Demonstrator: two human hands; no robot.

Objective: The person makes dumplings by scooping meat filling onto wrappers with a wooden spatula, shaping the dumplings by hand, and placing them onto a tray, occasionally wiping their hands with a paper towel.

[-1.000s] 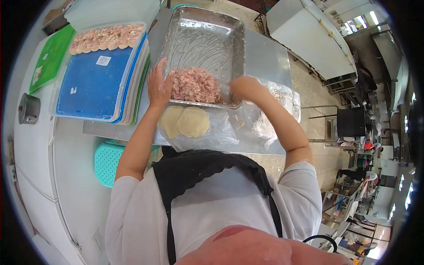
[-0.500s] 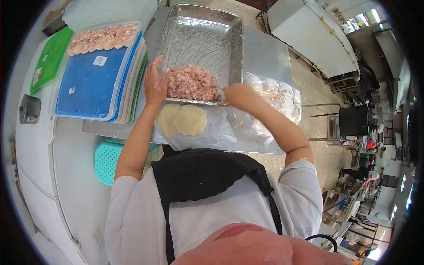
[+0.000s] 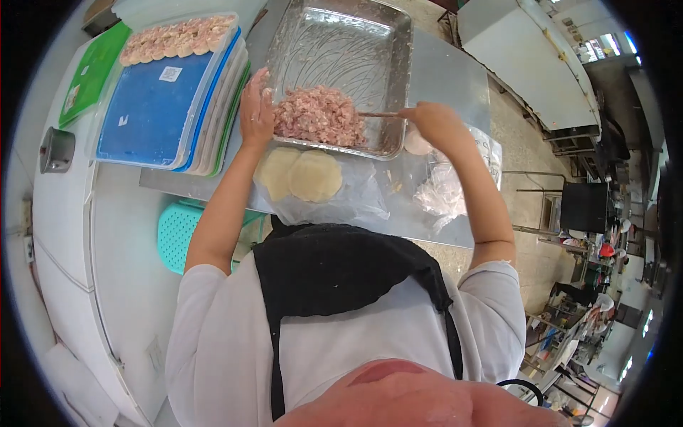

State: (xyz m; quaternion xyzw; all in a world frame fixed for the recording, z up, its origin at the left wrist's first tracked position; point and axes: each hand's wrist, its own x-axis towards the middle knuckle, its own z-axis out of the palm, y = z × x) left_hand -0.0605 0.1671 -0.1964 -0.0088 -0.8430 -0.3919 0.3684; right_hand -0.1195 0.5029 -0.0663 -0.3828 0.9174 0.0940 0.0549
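A metal tray (image 3: 388, 78) holds a mound of ground meat (image 3: 319, 116) at its near left corner. My right hand (image 3: 435, 124) is closed round the end of a thin stick-like utensil (image 3: 380, 114), which reaches left across the tray to the meat; its working end is hidden. At the tray's left side, my left hand (image 3: 257, 114) is raised with fingers stretched upward and bits of meat on them. I cannot see whether anything lies in its palm. Round, flat dough wrappers (image 3: 316, 176) overlap on a clear plastic sheet (image 3: 359, 196) just in front of the tray.
Stacked plastic containers with a blue lid (image 3: 146, 117) stand left, carrying rows of meat-filled dumplings (image 3: 178, 40). Beyond are a green lid (image 3: 92, 75) and a metal pot (image 3: 57, 151). Plastic bags (image 3: 445, 188) lie right on the metal table (image 3: 455, 85). A turquoise stool (image 3: 178, 231) stands below.
The view has shifted, moving the tray slightly up and right in the picture. My right hand has drawn rightward from the meat, exposing more of the utensil. My left hand stays beside the tray.
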